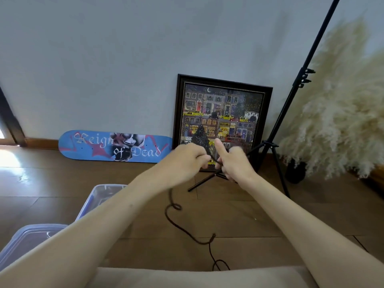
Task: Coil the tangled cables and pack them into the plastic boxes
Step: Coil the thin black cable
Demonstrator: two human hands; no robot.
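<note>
Looking at a thin dark brown cable (176,206), lifted up in front of the bottom edge of the framed picture (223,113) and pulled into a short stretch between both hands. Left hand (187,159) curled up and pinching it, low on the picture's left side. Right hand (234,163) just beside, fingers wrapped round the cable too, with one digit poking straight up over the picture's lower part. So: hands close together, both clamped on the cable.

Dropping from under the left hand, making one small loop below the picture, then wandering over the wooden floor (249,215) toward the camera and vanishing under the beige edge at the very bottom.

Down-left of the picture, two clear plastic boxes (27,235) with bluish rims, one behind the other, both partly hidden by the left forearm. Can't tell what's inside.

Just left of the picture, a blue skateboard deck (93,146) on its edge against the wall (124,59). Just right of it, a black tripod stand (276,129), one leg running out in front of the frame's lower corner. Further right, fluffy pampas grass (336,121) in a dark vase (295,171).
</note>
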